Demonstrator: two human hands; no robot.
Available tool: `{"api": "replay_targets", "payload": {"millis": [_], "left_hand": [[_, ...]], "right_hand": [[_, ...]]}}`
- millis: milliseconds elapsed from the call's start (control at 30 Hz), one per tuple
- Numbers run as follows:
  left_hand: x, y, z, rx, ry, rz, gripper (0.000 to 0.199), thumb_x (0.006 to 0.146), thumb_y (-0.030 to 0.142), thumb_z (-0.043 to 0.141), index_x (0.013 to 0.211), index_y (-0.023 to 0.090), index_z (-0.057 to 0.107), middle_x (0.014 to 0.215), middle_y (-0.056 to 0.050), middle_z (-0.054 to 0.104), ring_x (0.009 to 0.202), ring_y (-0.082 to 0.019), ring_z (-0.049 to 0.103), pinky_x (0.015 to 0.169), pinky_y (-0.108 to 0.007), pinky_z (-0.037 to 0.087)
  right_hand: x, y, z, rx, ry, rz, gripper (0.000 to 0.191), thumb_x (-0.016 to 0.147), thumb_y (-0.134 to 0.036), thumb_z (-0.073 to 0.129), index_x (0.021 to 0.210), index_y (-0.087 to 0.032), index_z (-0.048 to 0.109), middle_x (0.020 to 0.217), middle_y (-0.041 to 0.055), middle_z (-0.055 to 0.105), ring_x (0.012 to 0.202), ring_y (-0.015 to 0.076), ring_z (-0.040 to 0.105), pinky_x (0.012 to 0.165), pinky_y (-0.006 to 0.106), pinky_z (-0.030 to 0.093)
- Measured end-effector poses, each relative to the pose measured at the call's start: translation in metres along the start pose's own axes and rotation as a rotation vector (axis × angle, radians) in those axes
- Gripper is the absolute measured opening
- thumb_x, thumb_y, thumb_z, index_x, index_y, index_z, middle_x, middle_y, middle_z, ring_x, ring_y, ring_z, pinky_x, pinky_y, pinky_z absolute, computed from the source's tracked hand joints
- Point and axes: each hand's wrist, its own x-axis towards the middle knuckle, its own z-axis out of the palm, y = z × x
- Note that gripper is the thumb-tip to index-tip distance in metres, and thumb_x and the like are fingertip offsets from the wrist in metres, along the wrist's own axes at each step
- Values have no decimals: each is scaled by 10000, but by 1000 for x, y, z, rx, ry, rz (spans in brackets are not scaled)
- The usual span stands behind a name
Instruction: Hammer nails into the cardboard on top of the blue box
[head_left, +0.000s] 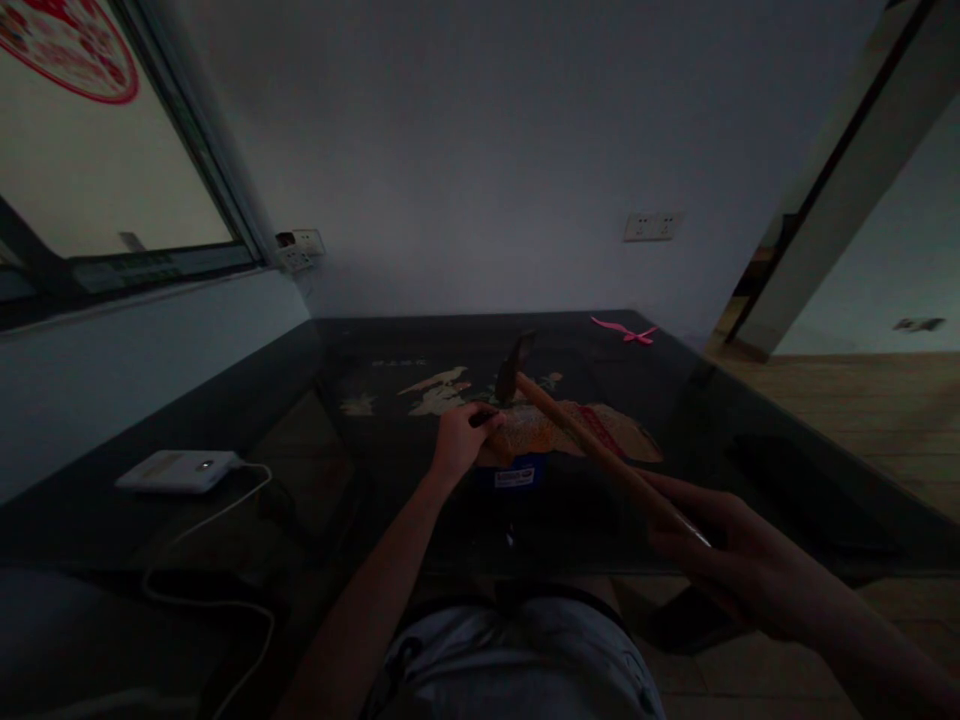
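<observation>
Gripping hammer (600, 452) in right hand (739, 550), left hand (457, 440) at patterned piece's (529, 432) end, grip unclear; looks mid-work, can't tell how much is done or left

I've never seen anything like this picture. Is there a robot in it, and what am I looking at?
No robot here: these are a person's two bare hands. The single picture comes from a camera worn on their head, looking forward and down.

The right hand grips the wooden handle of a hammer. Its dark head is near the left hand, whose fingers are at the end of an orange-brown patterned piece; the dim light hides exactly what they pinch. Just below that piece is something blue with a white label.

The dark table also bears a white device, perhaps a power bank, with a cable, and a pink item toward the back.
</observation>
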Motion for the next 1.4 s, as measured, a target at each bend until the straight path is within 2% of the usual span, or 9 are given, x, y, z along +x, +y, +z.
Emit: {"api": "replay_targets", "payload": {"millis": [167,300,500,700,1067,1133,1267,1333,1400], "left_hand": [[-1,1,-1,14,-6,-19,100,745,236,683,814,172,717,816,-40,737,763,-202,674,695,-293,513],[-1,0,-1,5,-12,0,91,763,242,665,807,181,718,815,-29,735,765,-194,674,702,-288,509],[0,1,0,-1,-4,-12,92,745,231,682,804,169,717,807,-45,734,770,-202,678,688,-286,510],[0,-1,0,-14,-8,-3,94,764,237,665,799,168,719,809,-42,733,755,-189,678,703,-281,509],[-1,4,-2,31,-12,-1,87,766,241,667,811,192,723,823,-28,737,770,-195,673,724,-294,510],[-1,4,-1,30,-7,-5,85,762,243,671,810,193,721,825,-27,737,767,-195,672,719,-295,511],[0,0,0,22,-13,-14,100,747,240,685,821,180,716,822,-36,735,765,-203,672,697,-298,513],[0,0,0,21,-12,-7,98,755,245,678,819,182,717,812,-33,734,759,-198,672,695,-293,512],[0,0,0,27,-13,9,88,766,245,667,807,187,717,810,-28,733,763,-192,671,710,-290,510]], "right_hand": [[0,-4,2,-16,-37,3,571,797,-404,619,1327,-206,545,1043,57,707,937,273,656,792,357,555],[-1,-7,1,-12,29,-34,555,770,-365,652,1307,-255,568,911,44,733,959,307,648,774,378,566],[0,-4,0,-44,16,-65,512,779,-359,653,1275,-247,597,1103,57,707,985,289,651,818,362,551],[-1,-5,-2,-32,32,-54,539,772,-368,654,1293,-250,581,988,48,734,976,307,651,798,385,562],[0,-3,-3,-37,-38,-59,554,820,-399,620,1337,-221,528,1193,58,658,1058,271,608,899,359,498],[-1,-2,-2,-32,-38,-35,559,812,-401,628,1333,-223,533,1124,57,679,980,253,636,822,327,533],[-2,-1,0,12,-66,62,588,814,-420,610,1354,-210,511,806,26,692,601,165,635,488,236,532],[-3,-2,0,10,-43,67,594,801,-412,623,1351,-214,517,742,11,679,540,151,612,451,228,515],[-3,-4,0,-8,3,30,585,775,-397,650,1324,-221,549,820,30,703,638,185,650,538,259,551]]}}
